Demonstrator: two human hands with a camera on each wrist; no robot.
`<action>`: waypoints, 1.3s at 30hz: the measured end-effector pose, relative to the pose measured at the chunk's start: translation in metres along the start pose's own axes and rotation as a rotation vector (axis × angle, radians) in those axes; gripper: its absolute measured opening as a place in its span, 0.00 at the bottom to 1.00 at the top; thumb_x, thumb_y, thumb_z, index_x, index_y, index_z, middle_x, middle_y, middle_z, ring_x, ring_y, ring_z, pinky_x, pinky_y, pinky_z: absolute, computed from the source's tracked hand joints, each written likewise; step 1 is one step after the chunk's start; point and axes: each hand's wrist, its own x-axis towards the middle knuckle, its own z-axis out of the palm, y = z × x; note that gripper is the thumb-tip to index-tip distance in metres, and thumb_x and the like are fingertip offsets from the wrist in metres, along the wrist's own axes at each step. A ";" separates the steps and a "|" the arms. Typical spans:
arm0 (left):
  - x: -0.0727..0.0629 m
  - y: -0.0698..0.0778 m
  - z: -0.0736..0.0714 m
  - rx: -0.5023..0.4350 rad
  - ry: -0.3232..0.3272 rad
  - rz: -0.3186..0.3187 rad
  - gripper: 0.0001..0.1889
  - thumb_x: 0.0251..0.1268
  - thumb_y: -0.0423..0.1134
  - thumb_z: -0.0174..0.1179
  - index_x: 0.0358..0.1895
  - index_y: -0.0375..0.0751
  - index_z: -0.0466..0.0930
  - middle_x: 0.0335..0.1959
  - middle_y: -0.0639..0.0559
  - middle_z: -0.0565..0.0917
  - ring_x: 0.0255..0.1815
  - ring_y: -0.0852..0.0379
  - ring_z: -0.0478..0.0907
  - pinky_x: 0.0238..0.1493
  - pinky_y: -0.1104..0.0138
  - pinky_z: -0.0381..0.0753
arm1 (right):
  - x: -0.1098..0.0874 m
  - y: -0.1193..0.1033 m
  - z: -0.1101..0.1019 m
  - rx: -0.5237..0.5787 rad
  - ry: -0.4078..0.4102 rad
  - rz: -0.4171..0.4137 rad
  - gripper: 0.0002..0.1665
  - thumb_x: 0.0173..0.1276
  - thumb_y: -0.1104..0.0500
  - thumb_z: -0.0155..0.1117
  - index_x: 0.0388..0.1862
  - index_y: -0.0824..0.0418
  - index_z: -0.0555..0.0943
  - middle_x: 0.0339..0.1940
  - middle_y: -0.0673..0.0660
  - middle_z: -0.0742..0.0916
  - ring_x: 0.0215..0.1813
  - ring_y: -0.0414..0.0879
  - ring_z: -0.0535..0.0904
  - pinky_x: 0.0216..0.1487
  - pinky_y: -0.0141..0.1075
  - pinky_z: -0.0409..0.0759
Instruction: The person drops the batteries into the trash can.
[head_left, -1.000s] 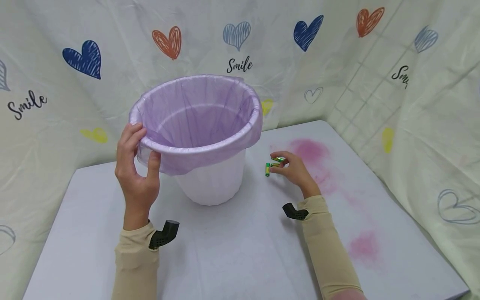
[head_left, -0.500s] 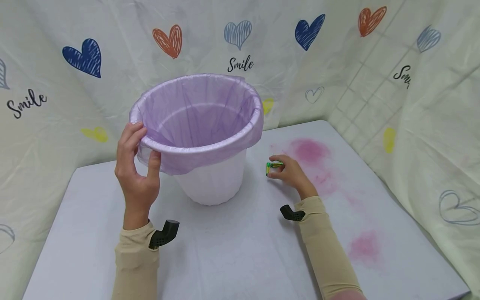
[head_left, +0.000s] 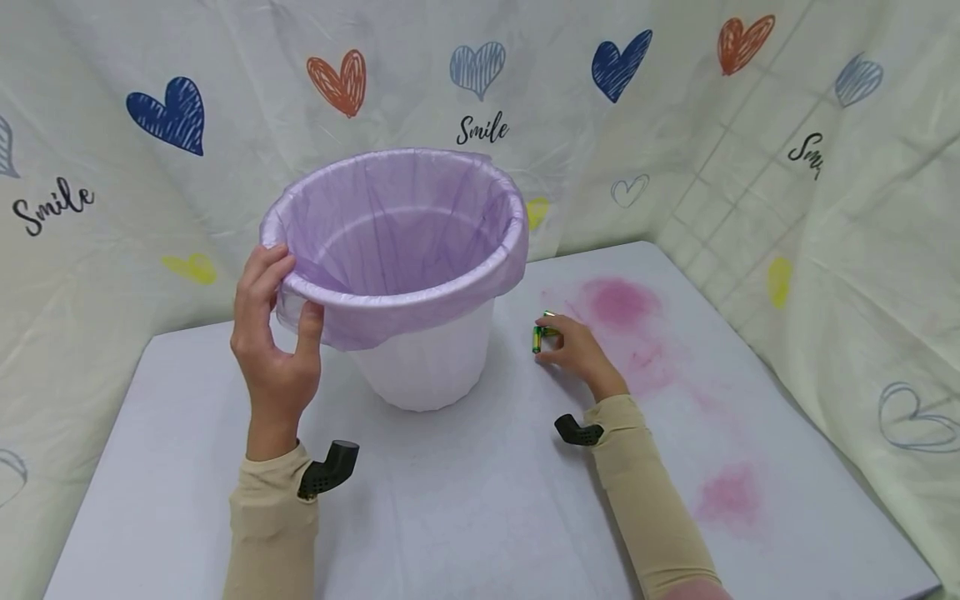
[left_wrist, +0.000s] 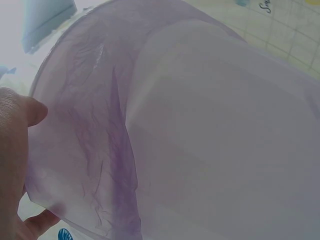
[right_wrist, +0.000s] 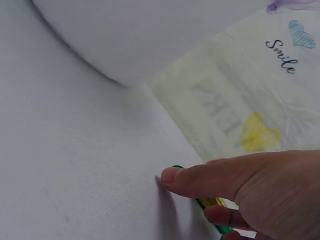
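A white trash can [head_left: 427,358] stands on the table, lined with a purple trash bag [head_left: 397,321] folded over its rim. My left hand [head_left: 277,350] grips the can's left rim, thumb outside and fingers over the edge. In the left wrist view, the bag [left_wrist: 90,130] and a thumb fill the left part. Right of the can, my right hand [head_left: 573,346] holds a small green and gold battery [head_left: 537,339] between thumb and fingers. Another battery [head_left: 550,331] lies behind it, partly covered by the fingers. In the right wrist view, the thumb hides much of the batteries.
A white cloth covers the table [head_left: 450,517], with pink stains [head_left: 618,302] to the right. A hanging curtain [head_left: 405,108] printed with hearts and "Smile" lettering encloses the back and sides. Black wrist cameras [head_left: 330,469] sit on both sleeves.
My right hand has shifted slightly left and toward me, its fingers closing in around the batteries. My left hand and the trash can have stayed in place.
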 end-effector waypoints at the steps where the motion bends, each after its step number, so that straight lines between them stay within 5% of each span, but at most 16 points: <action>1: 0.000 0.000 0.000 -0.003 0.000 0.002 0.23 0.62 0.43 0.57 0.54 0.27 0.76 0.59 0.36 0.77 0.70 0.42 0.67 0.69 0.60 0.71 | 0.000 0.000 0.001 -0.005 0.000 0.000 0.37 0.51 0.63 0.75 0.63 0.62 0.76 0.53 0.61 0.80 0.36 0.49 0.72 0.37 0.35 0.70; 14: -0.004 -0.012 0.000 0.012 -0.014 0.013 0.24 0.62 0.46 0.57 0.54 0.30 0.76 0.60 0.38 0.77 0.70 0.43 0.67 0.69 0.59 0.71 | -0.003 -0.005 0.007 -0.028 0.033 0.004 0.33 0.52 0.63 0.75 0.59 0.63 0.78 0.54 0.64 0.80 0.35 0.50 0.73 0.38 0.36 0.71; 39: 0.000 -0.001 -0.001 0.016 -0.015 -0.007 0.22 0.61 0.41 0.57 0.55 0.28 0.76 0.60 0.37 0.77 0.70 0.44 0.67 0.69 0.62 0.71 | -0.003 -0.015 0.000 0.017 0.143 -0.017 0.33 0.55 0.59 0.74 0.61 0.62 0.77 0.57 0.59 0.81 0.42 0.53 0.74 0.42 0.40 0.72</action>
